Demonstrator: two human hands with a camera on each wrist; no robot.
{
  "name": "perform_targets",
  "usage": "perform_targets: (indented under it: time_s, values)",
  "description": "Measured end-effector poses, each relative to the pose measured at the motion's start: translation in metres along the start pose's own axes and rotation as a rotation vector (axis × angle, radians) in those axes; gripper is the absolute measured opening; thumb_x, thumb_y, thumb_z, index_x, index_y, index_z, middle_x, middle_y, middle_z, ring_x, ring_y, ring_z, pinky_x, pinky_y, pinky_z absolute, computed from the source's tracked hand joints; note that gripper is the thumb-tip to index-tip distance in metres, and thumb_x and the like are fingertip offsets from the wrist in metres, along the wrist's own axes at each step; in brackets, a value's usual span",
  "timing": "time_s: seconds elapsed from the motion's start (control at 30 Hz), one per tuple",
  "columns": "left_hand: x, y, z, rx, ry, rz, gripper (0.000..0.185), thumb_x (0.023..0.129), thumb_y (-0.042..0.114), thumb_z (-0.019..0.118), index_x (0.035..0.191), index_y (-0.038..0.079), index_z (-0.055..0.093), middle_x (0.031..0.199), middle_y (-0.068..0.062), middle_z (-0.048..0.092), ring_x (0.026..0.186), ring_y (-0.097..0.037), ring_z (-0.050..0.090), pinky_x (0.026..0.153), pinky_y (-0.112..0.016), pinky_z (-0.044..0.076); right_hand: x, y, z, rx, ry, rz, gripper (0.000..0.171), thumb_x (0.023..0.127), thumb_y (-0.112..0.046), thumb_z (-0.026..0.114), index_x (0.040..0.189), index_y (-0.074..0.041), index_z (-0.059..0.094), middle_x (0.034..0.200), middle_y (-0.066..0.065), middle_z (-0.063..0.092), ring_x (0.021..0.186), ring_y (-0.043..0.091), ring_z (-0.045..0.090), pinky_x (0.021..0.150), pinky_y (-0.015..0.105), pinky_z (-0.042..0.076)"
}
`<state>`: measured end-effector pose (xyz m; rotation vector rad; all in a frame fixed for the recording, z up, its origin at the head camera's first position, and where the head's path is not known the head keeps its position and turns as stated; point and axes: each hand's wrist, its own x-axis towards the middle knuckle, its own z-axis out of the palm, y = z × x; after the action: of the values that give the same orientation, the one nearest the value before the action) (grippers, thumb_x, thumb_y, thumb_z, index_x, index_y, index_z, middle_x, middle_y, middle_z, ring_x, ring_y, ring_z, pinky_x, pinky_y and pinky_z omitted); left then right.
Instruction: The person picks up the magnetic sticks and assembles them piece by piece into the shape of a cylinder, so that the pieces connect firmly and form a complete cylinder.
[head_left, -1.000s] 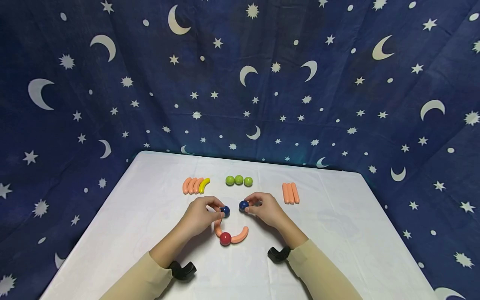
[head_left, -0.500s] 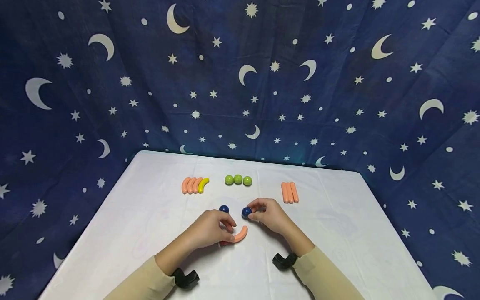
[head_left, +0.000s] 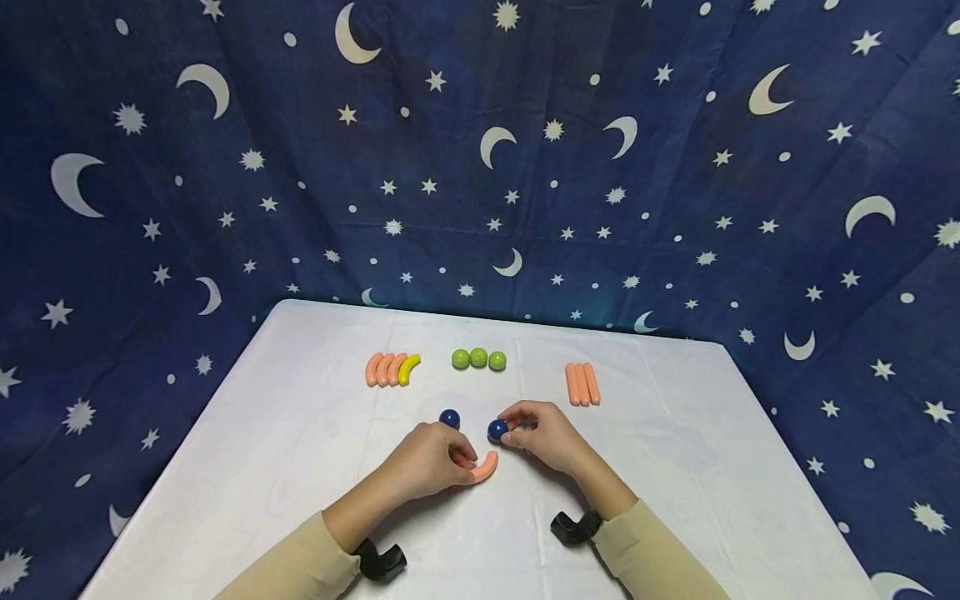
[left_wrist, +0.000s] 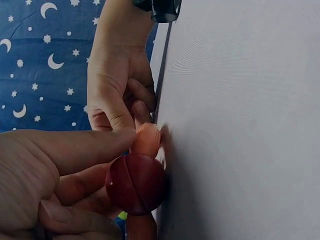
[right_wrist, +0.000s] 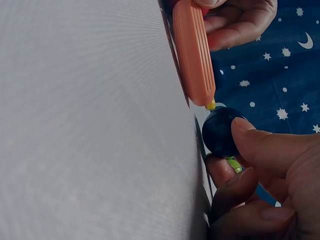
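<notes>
My right hand (head_left: 547,433) pinches a dark blue ball (head_left: 497,431) between thumb and fingers, just beyond the raised tip of a curved orange stick (head_left: 487,468). My left hand (head_left: 431,457) pinches the near end of that stick, with the thumb on it right beside a red ball (left_wrist: 135,184). In the left wrist view another orange piece (left_wrist: 141,227) touches the ball's other side. My left hand largely hides both in the head view. A second blue ball (head_left: 450,418) sits behind my left hand, partly covered by it.
Farther back on the white table (head_left: 675,467) lie several curved orange sticks (head_left: 384,370) with a yellow one (head_left: 408,370). Green balls (head_left: 478,358) stand in a row. Straight orange sticks (head_left: 582,385) lie at the right. A starry cloth (head_left: 450,150) hangs behind.
My left hand has let go of its blue ball and moved toward me and right, taking hold of the curved stick. My right hand has carried its blue ball slightly right and nearer.
</notes>
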<state>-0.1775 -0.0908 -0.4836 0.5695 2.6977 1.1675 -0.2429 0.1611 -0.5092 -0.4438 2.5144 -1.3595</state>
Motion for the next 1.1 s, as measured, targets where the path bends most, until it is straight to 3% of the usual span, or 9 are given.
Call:
perform_targets:
  time_s: [0.57,0.8,1.1]
  values:
    - [-0.0011,-0.0006,0.0042,-0.022,0.034,-0.013,0.018,0.076,0.015,0.096,0.087,0.021,0.083,0.073,0.015,0.072,0.067,-0.002,0.059,0.064,-0.024,0.047,-0.0039,0.0025,-0.0021,-0.009,-0.016,0.007,0.023,0.091,-0.013,0.086,0.112,-0.02,0.08,0.096,0.0,0.073,0.075,0.018,0.06,0.061,0.026,0.052]
    - [-0.0012,-0.001,0.0055,-0.008,0.047,-0.004,0.018,0.075,0.014,0.096,0.086,0.02,0.083,0.072,0.015,0.072,0.067,0.001,0.06,0.065,-0.023,0.048,-0.0078,0.0033,-0.0023,-0.046,-0.051,-0.019,0.024,0.088,-0.018,0.088,0.11,-0.024,0.081,0.097,-0.003,0.074,0.08,0.019,0.057,0.069,0.027,0.046]
    - [-0.0005,-0.0016,0.0062,0.002,0.055,-0.003,0.018,0.075,0.015,0.097,0.084,0.021,0.083,0.071,0.016,0.071,0.066,0.001,0.059,0.064,-0.023,0.048,-0.009,0.0034,-0.0015,-0.028,-0.046,-0.038,0.021,0.092,-0.014,0.084,0.111,-0.022,0.081,0.1,-0.002,0.077,0.076,0.015,0.059,0.064,0.025,0.05]
